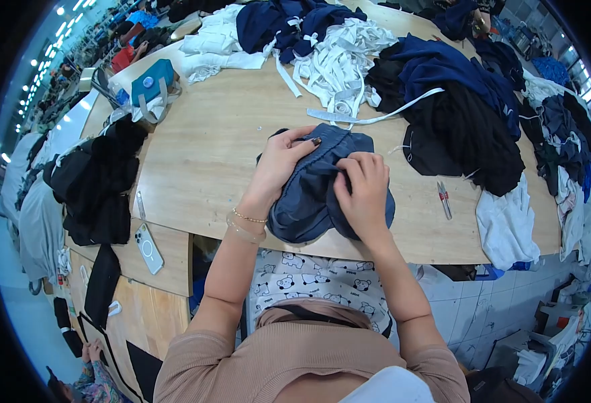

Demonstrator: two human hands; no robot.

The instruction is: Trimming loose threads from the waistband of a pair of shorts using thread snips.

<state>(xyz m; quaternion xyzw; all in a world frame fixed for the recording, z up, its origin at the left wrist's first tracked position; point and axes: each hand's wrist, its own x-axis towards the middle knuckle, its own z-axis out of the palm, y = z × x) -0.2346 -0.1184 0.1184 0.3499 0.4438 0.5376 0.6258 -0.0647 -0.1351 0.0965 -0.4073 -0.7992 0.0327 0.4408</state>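
A dark blue-grey garment (302, 201) with a gathered, elastic-looking edge lies bunched on the table's front edge, right in front of me. My left hand (282, 164) is closed on its upper left part, thumb and fingers on the gathered edge. My right hand (365, 188) pinches a fold near the middle of the same garment, its fingers curled into the cloth. Under the hands, part of the fabric is hidden. Thread snips (444, 200) with red on the handles rest on the table to the right of the garment.
Beyond the garment lie white strips (346, 60) in a tangled heap. Black cloth (463, 141) and navy cloth (436, 67) are piled to the right, near a white garment (507, 225). On the left are black fabric (101, 181), a phone (149, 248) and a teal bag (149, 84).
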